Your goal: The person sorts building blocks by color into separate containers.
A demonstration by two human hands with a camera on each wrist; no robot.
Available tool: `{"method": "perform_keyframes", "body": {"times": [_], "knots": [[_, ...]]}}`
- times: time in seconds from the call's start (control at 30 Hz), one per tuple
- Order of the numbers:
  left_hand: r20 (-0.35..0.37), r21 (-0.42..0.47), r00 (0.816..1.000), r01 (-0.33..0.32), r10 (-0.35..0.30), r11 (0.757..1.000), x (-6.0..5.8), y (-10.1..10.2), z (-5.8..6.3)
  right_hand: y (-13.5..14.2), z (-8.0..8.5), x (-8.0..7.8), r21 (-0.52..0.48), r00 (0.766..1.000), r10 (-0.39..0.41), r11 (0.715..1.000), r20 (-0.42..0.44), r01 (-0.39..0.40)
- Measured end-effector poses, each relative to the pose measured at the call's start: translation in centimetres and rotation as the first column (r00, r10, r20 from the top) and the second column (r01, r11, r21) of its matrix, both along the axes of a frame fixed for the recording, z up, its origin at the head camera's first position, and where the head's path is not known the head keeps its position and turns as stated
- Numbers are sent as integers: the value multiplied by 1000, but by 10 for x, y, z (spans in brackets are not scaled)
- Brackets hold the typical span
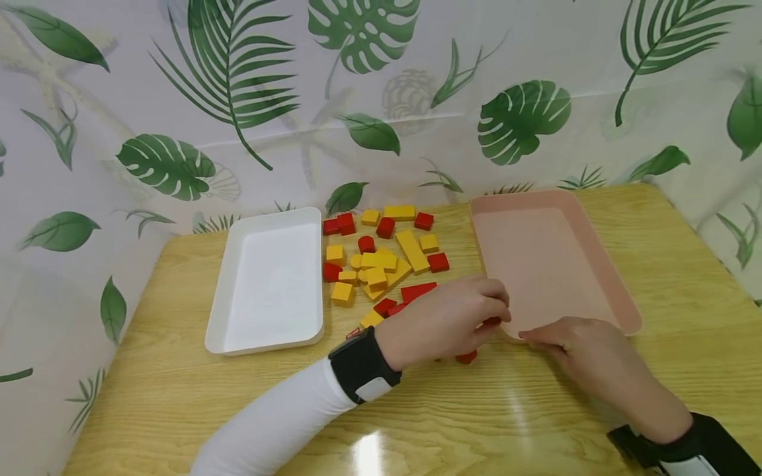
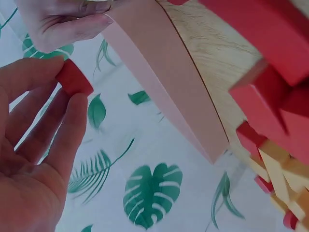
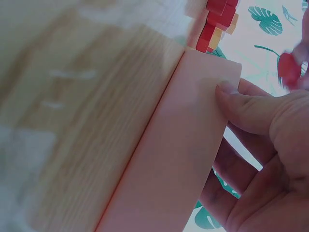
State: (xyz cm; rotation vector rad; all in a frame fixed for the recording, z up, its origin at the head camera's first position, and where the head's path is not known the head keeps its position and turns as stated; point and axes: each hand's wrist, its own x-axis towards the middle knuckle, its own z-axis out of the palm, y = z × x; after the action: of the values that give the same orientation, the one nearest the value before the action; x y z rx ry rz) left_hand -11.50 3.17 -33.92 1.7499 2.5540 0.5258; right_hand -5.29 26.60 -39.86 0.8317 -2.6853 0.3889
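Note:
My left hand [image 1: 446,320] is raised near the front left corner of the pink tray [image 1: 544,264]. Between its thumb and fingertips it pinches a small red block [image 2: 75,78], plain in the left wrist view and hidden by the fingers in the head view. At the tray's near edge, my right hand [image 1: 595,357] grips the rim, with the thumb on the outer wall [image 3: 183,135] and the other fingers over the inner side. Loose red and yellow blocks [image 1: 411,250] lie to the left of the tray, some partly covered by my left forearm.
A white tray [image 1: 270,277] stands at the left, with the loose blocks between it and the pink one. A red block [image 1: 467,357] lies just below my left hand. Behind the wooden table [image 1: 149,396] hangs a leaf-patterned cloth [image 1: 417,152].

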Motion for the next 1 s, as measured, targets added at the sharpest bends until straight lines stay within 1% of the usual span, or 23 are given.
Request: {"method": "perform_keyframes", "body": {"times": [0.13,0.3,0.4,0.47,0.5,0.57,0.63,0.73,0.83,0.93,1.0], "knots": [[-38,0,999,-5,5,1000,-9,23,-9,-3,2,-3,7,1000,18,1000,16,-18],[-100,-22,995,-29,27,999,-14,47,-22,-5,3,-5,20,1000,26,999,14,-26],[-138,-74,990,-36,26,997,-18,60,-28,-3,3,-4,14,1000,20,1000,10,-20],[-166,-125,986,-31,10,992,-20,67,-31,-1,2,-3,15,1000,12,1000,12,-13],[-167,-150,986,-27,2,988,-21,71,-33,-1,2,-2,18,1000,8,1000,13,-8],[-162,-199,987,-20,-13,980,-21,78,-36,0,1,0,25,1000,-5,1000,18,5],[-152,-229,988,-14,-22,973,-21,83,-41,1,1,2,25,999,-25,999,39,24],[-109,-246,994,-17,-10,969,-21,87,-47,0,0,4,23,996,-46,999,72,45],[-59,-245,998,-15,0,969,-23,88,-51,-1,2,4,22,994,-51,999,101,49],[-21,-253,1000,-18,13,967,-26,87,-52,-2,5,1,31,993,-40,999,113,37],[-17,-264,1000,-21,17,964,-27,87,-51,-2,6,-1,38,993,-36,999,114,31]]}}
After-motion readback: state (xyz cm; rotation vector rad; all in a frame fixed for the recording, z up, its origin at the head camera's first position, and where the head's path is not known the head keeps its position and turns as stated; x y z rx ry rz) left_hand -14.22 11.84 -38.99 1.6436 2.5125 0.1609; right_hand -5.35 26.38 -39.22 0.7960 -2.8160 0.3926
